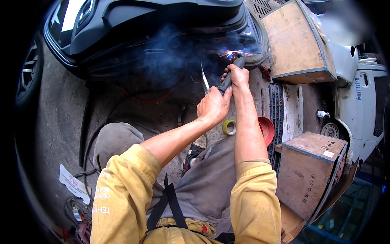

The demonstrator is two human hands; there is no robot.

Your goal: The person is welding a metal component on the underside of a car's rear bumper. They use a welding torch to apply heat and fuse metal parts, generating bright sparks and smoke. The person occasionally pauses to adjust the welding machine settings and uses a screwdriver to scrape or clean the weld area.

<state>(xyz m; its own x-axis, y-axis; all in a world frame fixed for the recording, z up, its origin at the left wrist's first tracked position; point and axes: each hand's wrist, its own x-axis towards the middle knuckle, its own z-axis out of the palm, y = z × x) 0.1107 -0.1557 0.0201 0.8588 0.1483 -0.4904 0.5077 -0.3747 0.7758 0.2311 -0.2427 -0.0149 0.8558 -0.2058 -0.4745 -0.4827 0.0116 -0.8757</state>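
Note:
Both hands grip a black welding torch (226,84) at a dark car door (154,49). Bright sparks (233,53) and bluish smoke rise where the torch tip meets the door's lower right edge; the glare hides the exact contact point. My right hand (238,76) is closed round the torch near its front. My left hand (213,106) is closed behind it, round the rear of the torch. A slim, pointed silver metal tool (204,78) juts up from the left hand, its lower part hidden in the fingers, so its kind cannot be made out.
A wooden crate (298,40) stands right of the door, and a second crate (306,171) stands at lower right. A roll of yellow tape (229,127) and a red bowl (266,131) lie near my right forearm. Dark cables (97,134) trail at left. A white vehicle (365,101) stands far right.

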